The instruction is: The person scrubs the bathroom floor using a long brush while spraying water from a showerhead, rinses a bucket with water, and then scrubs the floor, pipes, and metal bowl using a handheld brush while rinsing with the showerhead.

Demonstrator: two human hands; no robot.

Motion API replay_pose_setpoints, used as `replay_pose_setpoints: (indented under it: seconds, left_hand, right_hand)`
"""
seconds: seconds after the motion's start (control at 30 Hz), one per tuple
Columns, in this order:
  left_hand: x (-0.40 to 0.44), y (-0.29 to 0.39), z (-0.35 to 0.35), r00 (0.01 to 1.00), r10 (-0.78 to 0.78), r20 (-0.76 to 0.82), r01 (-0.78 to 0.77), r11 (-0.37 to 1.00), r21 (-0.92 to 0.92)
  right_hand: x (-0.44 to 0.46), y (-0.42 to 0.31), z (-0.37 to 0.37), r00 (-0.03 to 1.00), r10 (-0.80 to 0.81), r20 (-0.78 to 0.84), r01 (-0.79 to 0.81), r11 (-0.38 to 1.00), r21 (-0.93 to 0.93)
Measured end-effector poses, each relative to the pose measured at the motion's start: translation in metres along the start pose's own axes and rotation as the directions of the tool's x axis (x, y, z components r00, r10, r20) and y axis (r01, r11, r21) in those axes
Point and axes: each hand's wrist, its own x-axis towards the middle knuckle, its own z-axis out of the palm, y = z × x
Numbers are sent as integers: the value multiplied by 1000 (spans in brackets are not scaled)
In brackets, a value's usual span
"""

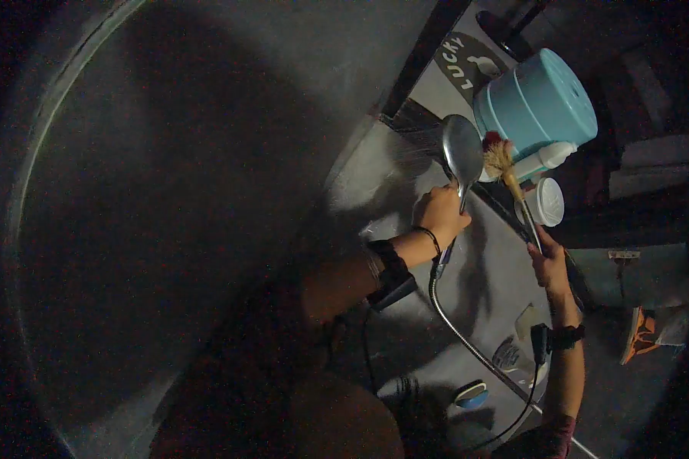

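Observation:
My left hand (442, 213) is wrapped round the neck of a metallic shower head (462, 149), and fine streaks of water come off its left side. A ribbed metal hose (461, 339) runs down from it. My right hand (551, 264) grips the handle of a brush (530, 220), whose pale bristles lie close to the right of the shower head. Just beyond the bristles is a light-blue bucket (524, 99), tilted in view. A white round tub (549, 201) sits beside the brush handle.
A mat (471, 67) lettered LUCKY lies behind the bucket. Below the hands, a blue and white oval object (471, 395) rests on the grey floor (417, 336). An orange and white item (640, 336) is at the right. Dark straps with cables are on both forearms.

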Motion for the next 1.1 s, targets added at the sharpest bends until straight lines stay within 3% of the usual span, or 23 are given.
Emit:
replay_pose_setpoints:
  seconds: [0.07,0.13,0.2,0.23,0.33,0.37,0.4,0.47,0.57,0.7,0.77,0.8,0.83,0.87,0.9,0.93,0.97,1.0,1.07,1.1]
  left_hand:
    - [-1,-4,5,986,93,-136,-80,992,94]
    - [-4,-3,7,991,60,-122,-50,995,89]
    - [-10,2,4,994,31,-108,-21,996,86]
    - [-13,6,0,997,39,-74,-34,997,65]
    - [-21,9,0,994,94,-45,-93,995,38]
    - [-24,9,-1,988,142,-56,-140,990,35]
    - [-26,9,-1,988,142,-57,-140,990,36]
    - [-30,8,-3,989,149,-19,-149,989,-16]
    - [-45,4,-7,994,94,-64,-93,996,13]
    - [-71,-9,-16,997,60,-43,-63,996,-59]
    - [-80,-16,-15,996,62,-62,-67,995,-71]
    - [-85,-19,-11,995,65,-81,-72,993,-89]
    - [-91,-23,-7,979,115,-166,-129,989,-77]
    - [-97,-23,-7,979,119,-168,-134,988,-76]
    - [-104,-21,-9,995,-8,-103,-6,991,-131]
    - [-110,-18,-9,991,-132,-29,125,976,-177]
    - [-115,-18,-5,992,-125,-29,118,977,-178]
    - [-119,-19,-3,992,-103,-71,87,975,-204]
    - [-126,-18,-1,990,-89,-108,62,972,-228]
    - [-127,-17,-1,989,-60,-135,28,975,-222]
  right_hand:
    - [1,17,3,1000,6,5,-6,1000,-18]
    - [0,19,8,1000,16,10,-16,999,-37]
    - [-6,9,21,971,237,-37,-238,931,-278]
    - [-10,0,28,993,106,53,-88,958,-273]
    - [3,29,47,980,23,197,14,983,-183]
    - [-11,-9,55,969,-26,247,75,978,-193]
    - [-5,-1,59,968,-27,248,76,978,-193]
    - [13,22,75,960,-201,196,241,948,-210]
    - [35,8,87,957,-229,180,281,889,-362]
    - [70,-33,105,938,-288,193,333,903,-271]
    - [73,-78,113,955,-138,263,261,810,-525]
    - [81,-61,124,955,-137,262,261,811,-524]
    - [95,-31,146,918,-384,94,393,913,-106]
    - [103,-16,157,840,-516,-168,542,785,299]
    - [104,-26,152,840,-515,-171,542,785,299]
    - [103,-48,143,865,-488,115,468,868,167]
    - [102,-63,136,838,-391,382,421,907,6]
    - [99,-64,128,837,-395,378,426,905,4]
    - [90,-51,111,792,-318,521,533,775,-339]
    - [98,-43,105,792,-317,521,533,775,-339]
